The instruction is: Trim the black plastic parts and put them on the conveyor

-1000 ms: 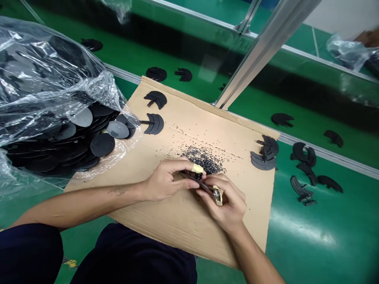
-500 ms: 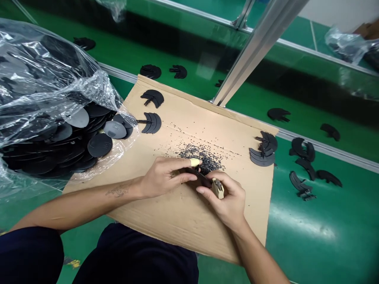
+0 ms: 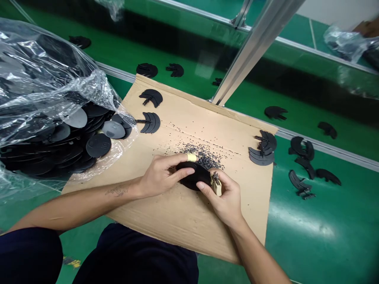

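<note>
A round, flat black plastic disc [image 3: 194,178] is tilted up between my two hands, its broad face towards me. My left hand [image 3: 161,175] pinches its left edge between thumb and fingers, with a yellow cover on the index fingertip. My right hand [image 3: 230,199] has its thumb on the disc's right side. Tucked in the same hand are small nippers [image 3: 217,187] with cream handles, their metal jaws pointing up beside the disc. Just beyond the disc, a heap of tiny black plastic bits [image 3: 209,158] lies scattered over the cardboard [image 3: 177,227].
On the left, a clear plastic bag [image 3: 59,92] spills many black discs [image 3: 98,145]. Curved black pieces [image 3: 151,122] lie at the cardboard's left, others [image 3: 261,156] at its right. More pieces [image 3: 328,176] rest on the green surface [image 3: 331,240]. A metal post [image 3: 251,55] rises behind.
The black disc has turned from nearly edge-on to showing its broad face. The nippers have tilted in my right hand, and their jaws now show more clearly.
</note>
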Demonstrator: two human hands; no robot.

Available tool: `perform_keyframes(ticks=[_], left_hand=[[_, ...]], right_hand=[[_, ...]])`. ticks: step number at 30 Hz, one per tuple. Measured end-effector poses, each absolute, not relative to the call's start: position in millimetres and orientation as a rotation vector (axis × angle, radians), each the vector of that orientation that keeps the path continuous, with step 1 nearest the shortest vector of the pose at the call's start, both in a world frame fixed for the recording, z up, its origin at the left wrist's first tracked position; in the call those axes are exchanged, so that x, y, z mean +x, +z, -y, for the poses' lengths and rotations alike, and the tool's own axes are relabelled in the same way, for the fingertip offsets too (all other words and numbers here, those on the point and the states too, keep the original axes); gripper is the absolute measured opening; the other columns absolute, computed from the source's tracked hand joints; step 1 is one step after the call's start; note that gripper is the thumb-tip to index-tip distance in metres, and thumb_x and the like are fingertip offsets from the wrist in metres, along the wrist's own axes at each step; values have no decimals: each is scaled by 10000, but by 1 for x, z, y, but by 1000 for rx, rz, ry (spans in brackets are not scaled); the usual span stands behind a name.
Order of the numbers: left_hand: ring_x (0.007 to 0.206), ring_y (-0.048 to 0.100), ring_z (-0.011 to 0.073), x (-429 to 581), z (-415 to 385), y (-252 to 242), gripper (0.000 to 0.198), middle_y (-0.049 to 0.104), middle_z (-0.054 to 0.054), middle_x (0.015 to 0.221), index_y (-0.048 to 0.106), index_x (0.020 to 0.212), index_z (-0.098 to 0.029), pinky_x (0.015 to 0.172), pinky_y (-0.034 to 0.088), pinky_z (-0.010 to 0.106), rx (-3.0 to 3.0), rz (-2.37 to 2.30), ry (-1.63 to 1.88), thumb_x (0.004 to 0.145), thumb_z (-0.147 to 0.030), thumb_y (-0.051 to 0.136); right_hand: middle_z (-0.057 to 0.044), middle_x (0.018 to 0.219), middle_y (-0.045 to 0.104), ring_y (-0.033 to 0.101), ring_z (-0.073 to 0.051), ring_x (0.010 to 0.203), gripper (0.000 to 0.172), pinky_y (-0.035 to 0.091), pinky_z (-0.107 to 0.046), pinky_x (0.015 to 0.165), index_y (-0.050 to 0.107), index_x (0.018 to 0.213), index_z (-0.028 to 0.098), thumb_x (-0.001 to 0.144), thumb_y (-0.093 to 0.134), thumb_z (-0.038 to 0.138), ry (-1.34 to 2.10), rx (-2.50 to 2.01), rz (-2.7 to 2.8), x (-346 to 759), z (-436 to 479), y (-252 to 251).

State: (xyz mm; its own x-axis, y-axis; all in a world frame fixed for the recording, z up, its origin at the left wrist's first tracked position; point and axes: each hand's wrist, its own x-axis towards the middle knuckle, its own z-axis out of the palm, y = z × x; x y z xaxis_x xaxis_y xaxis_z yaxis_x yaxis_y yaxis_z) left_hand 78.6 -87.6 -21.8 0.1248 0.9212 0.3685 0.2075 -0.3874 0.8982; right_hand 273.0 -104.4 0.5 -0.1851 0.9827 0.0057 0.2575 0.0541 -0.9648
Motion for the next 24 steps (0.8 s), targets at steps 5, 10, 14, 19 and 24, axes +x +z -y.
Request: perform_keyframes(ticks=[5, 10, 14, 19, 24], left_hand=[[750, 749, 113, 78, 87, -19, 190, 804, 59, 916, 743, 1058, -132, 711, 613, 174, 1822, -1098, 1343, 909, -241, 699], [749, 751, 121, 79, 89, -21, 208, 804, 71, 920, 728, 1086, -125, 694, 623, 188, 1909, -1061, 1397, 906, -227, 703], [783, 767, 150, 80, 90, -23, 226, 806, 84, 927, 723, 1104, -127, 743, 653, 235, 1960, -1054, 1441, 906, -233, 705], [773, 772, 158, 79, 90, -25, 360, 808, 84, 918, 665, 1251, -127, 746, 667, 246, 2071, -1099, 1426, 916, -255, 694], [811, 773, 171, 75, 88, -24, 478, 802, 98, 925, 582, 1364, -109, 775, 667, 283, 2038, -1029, 1310, 924, -268, 681]], right_hand=[[25, 715, 577, 487, -118, 605, 176, 450, -235, 572, 604, 808, 214, 846, 730, 332, 1180, -1245, 1556, 273, 104, 0], [8, 738, 608, 519, -130, 618, 180, 461, -244, 569, 628, 843, 208, 859, 719, 363, 1110, -1262, 1574, 272, 105, -1], [7, 743, 615, 529, -126, 619, 165, 459, -238, 558, 629, 849, 208, 862, 721, 344, 1061, -1254, 1578, 271, 106, -1], [-3, 751, 623, 552, -131, 633, 114, 473, -251, 571, 623, 842, 208, 877, 705, 280, 962, -1212, 1637, 271, 106, -2], [-24, 800, 658, 611, -151, 687, 83, 510, -287, 622, 627, 892, 211, 872, 683, 154, 855, -1097, 1728, 273, 105, -2]])
